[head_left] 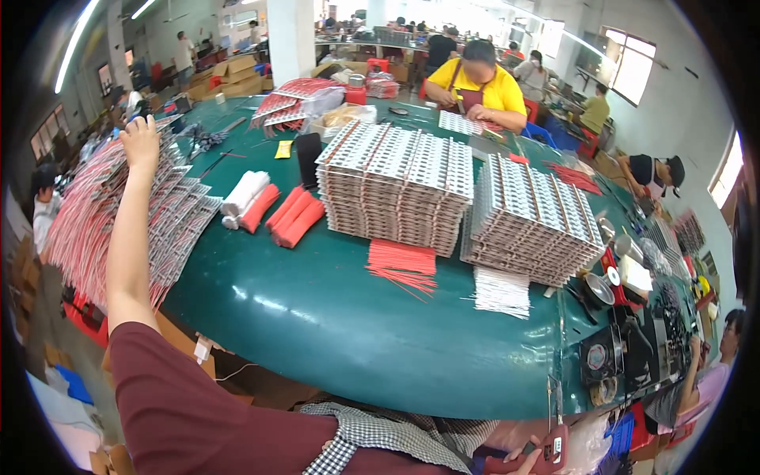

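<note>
My left arm stretches out to the tall pile of circuit board panels with red wires [170,206] at the far left. On top of that pile my left hand [140,141] has its fingers bent over the edge of an upper panel; the fingertips are partly hidden. Low at the bottom edge, my right hand [529,459] is closed round the handle of a red soldering gun [559,445] with thin metal prongs pointing up. Most of that hand is cut off by the frame. Two neat stacks of pale panels [396,186] [530,218] stand in front of me on the green table.
Red wires [402,265] and white wires [503,291] lie before the stacks. Red bundles [295,216], a white bundle [247,192] and a dark phone [309,158] lie left of them. A person in yellow [503,91] works opposite. Equipment [602,360] crowds the right edge.
</note>
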A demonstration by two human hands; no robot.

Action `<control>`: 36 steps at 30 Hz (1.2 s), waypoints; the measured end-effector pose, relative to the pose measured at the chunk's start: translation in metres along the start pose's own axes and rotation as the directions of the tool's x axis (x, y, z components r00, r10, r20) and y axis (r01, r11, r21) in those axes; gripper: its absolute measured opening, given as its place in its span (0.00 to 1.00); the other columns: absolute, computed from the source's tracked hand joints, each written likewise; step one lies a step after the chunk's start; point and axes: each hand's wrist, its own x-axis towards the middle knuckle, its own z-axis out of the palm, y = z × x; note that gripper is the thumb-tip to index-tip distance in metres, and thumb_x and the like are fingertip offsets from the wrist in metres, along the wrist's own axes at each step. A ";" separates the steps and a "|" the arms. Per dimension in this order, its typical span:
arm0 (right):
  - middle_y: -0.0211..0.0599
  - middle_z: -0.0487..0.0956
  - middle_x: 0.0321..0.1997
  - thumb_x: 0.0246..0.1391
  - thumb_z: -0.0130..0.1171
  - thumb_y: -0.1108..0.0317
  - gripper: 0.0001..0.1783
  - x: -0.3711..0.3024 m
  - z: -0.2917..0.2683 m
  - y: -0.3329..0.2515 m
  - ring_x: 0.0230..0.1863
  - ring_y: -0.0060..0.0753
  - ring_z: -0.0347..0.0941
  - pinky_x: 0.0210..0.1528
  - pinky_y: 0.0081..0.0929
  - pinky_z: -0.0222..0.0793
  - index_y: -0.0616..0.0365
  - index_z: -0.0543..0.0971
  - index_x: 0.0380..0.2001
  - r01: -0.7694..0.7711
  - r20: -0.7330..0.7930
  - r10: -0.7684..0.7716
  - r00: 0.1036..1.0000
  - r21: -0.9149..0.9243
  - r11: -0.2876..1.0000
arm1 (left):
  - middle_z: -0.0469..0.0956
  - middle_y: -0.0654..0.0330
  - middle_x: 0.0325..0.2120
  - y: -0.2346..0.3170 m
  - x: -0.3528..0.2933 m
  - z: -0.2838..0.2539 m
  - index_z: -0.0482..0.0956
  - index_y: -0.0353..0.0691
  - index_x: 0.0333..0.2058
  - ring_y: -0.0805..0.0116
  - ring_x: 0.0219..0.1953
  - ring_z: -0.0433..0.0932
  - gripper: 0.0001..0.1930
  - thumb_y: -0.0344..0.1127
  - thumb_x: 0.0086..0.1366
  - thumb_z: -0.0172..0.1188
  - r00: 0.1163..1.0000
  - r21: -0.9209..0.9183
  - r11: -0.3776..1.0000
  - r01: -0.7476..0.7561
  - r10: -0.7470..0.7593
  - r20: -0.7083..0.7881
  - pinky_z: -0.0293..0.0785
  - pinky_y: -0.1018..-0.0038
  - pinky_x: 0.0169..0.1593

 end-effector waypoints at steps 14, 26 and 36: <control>0.42 0.73 0.43 0.60 0.48 0.66 0.18 -0.005 -0.008 -0.005 0.18 0.18 0.63 0.17 0.14 0.59 0.62 0.63 0.50 0.259 -0.263 -0.248 0.932 0.006 0.966 | 0.62 0.44 0.57 0.344 -0.100 -0.428 0.65 0.39 0.56 0.48 0.60 0.60 0.34 0.54 0.56 0.58 0.527 -0.624 -0.295 -0.724 0.347 -0.775 0.56 0.55 0.61; 0.44 0.72 0.42 0.59 0.49 0.71 0.19 -0.016 -0.041 -0.009 0.18 0.22 0.64 0.16 0.15 0.59 0.62 0.62 0.52 0.235 -0.407 -0.181 0.895 0.085 0.968 | 0.70 0.64 0.48 0.333 -0.155 -0.484 0.65 0.55 0.57 0.57 0.49 0.67 0.26 0.33 0.57 0.53 0.443 -0.644 -0.294 -0.707 0.526 -0.726 0.67 0.57 0.46; 0.38 0.74 0.41 0.59 0.50 0.67 0.16 0.005 -0.085 -0.025 0.17 0.18 0.62 0.16 0.14 0.57 0.61 0.66 0.48 0.282 -0.499 -0.250 0.830 -0.011 0.959 | 0.74 0.58 0.46 0.174 -0.222 -0.446 0.72 0.40 0.48 0.62 0.39 0.74 0.21 0.31 0.53 0.55 0.501 -0.560 -0.433 -0.706 0.254 -0.827 0.70 0.66 0.44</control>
